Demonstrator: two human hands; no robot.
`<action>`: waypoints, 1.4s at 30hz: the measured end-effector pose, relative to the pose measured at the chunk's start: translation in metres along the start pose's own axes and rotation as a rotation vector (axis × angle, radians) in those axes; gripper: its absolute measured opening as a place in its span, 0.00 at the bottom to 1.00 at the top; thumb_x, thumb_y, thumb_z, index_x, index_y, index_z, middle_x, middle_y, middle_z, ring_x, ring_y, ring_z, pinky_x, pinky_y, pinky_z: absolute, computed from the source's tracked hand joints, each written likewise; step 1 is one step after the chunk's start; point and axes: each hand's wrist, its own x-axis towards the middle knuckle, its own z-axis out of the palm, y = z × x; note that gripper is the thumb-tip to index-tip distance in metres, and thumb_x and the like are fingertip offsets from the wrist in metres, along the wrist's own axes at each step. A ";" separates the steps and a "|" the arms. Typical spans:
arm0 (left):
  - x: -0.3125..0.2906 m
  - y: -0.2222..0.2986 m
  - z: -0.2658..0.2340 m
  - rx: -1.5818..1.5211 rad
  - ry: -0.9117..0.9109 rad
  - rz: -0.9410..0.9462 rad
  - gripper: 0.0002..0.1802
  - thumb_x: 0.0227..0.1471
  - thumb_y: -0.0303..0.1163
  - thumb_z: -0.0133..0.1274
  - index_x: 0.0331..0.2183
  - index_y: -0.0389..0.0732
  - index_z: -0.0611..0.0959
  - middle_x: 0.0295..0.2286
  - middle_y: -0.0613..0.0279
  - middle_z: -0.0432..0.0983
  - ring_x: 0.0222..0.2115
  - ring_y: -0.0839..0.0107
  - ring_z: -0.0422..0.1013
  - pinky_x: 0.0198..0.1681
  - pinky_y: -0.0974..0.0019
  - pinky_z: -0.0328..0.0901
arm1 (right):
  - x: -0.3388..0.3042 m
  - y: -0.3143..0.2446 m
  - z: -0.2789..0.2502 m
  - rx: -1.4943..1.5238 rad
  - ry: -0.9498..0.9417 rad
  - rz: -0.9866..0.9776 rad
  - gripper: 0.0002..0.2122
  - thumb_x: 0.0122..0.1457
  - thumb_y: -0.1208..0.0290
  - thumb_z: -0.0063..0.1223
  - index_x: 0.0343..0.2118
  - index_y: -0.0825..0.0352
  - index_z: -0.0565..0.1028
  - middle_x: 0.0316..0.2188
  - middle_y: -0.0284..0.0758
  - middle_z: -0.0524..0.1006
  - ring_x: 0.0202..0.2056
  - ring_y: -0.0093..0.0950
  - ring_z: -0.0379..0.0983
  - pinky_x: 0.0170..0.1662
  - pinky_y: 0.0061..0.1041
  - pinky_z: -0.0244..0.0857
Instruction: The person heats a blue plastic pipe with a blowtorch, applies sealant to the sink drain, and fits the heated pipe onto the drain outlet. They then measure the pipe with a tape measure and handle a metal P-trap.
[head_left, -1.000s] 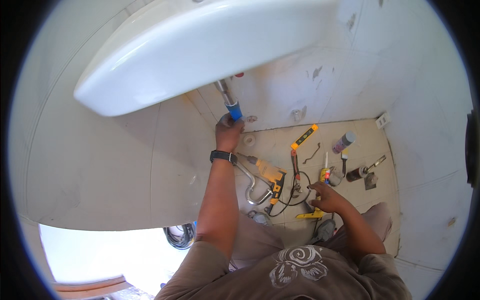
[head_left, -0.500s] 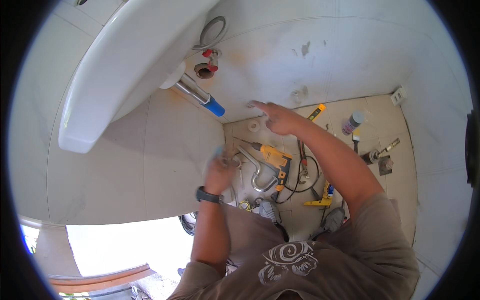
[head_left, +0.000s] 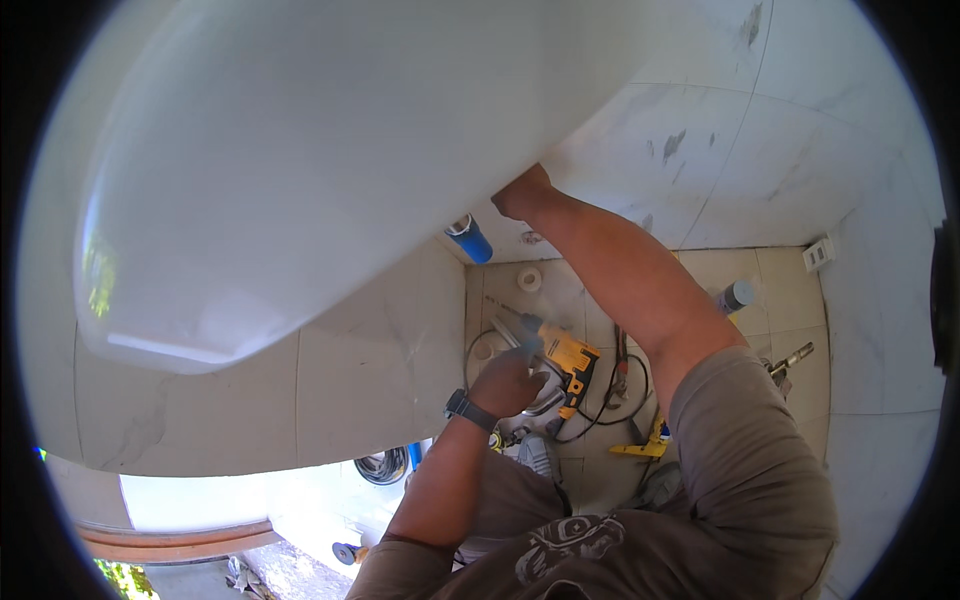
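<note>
A big white washbasin (head_left: 300,170) fills the upper left, seen from below. My right hand (head_left: 520,192) reaches up behind its underside against the tiled wall; its fingers are hidden by the basin. My left hand (head_left: 508,382), with a black watch on the wrist, is low over the floor tiles, curled around the end of a chrome pipe (head_left: 508,335). A yellow power drill (head_left: 566,356) lies right beside that hand, bit pointing up-left.
A blue-capped pipe (head_left: 470,240) sticks out under the basin. On the floor lie a white ring (head_left: 528,278), a black cable (head_left: 612,392), a yellow tool (head_left: 640,450), a grey can (head_left: 736,296) and a chrome fitting (head_left: 792,358). A coiled hose (head_left: 380,466) sits at the lower left.
My head has moved closer under the basin. My right hand rose from over the floor tools to the basin's underside. My left hand stayed low by the chrome pipe.
</note>
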 end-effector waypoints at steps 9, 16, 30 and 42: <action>-0.010 0.000 -0.003 -0.050 0.013 0.029 0.26 0.55 0.39 0.59 0.51 0.35 0.77 0.41 0.41 0.79 0.44 0.42 0.74 0.49 0.48 0.68 | -0.073 0.017 -0.010 -0.379 -0.039 0.225 0.31 0.60 0.70 0.56 0.67 0.55 0.63 0.47 0.42 0.77 0.49 0.40 0.77 0.47 0.47 0.70; -0.004 -0.015 0.002 0.144 0.010 0.096 0.31 0.55 0.41 0.59 0.56 0.33 0.76 0.43 0.40 0.79 0.46 0.42 0.74 0.50 0.49 0.69 | -0.223 0.054 -0.015 1.220 -0.315 0.361 0.22 0.67 0.65 0.47 0.63 0.63 0.67 0.57 0.45 0.73 0.53 0.42 0.75 0.53 0.47 0.69; -0.083 0.003 -0.055 -0.104 0.859 0.152 0.27 0.53 0.20 0.58 0.56 0.33 0.76 0.45 0.47 0.81 0.47 0.57 0.77 0.53 0.55 0.69 | -0.349 0.002 -0.021 2.441 -0.200 0.170 0.25 0.68 0.57 0.46 0.65 0.62 0.66 0.58 0.42 0.73 0.54 0.38 0.74 0.56 0.42 0.67; -0.286 0.036 -0.204 1.509 1.219 0.191 0.25 0.62 0.40 0.59 0.53 0.33 0.78 0.49 0.46 0.77 0.51 0.48 0.73 0.54 0.45 0.69 | -0.291 -0.068 0.111 1.416 -0.131 0.553 0.35 0.58 0.62 0.60 0.66 0.72 0.62 0.45 0.46 0.81 0.46 0.39 0.79 0.51 0.33 0.71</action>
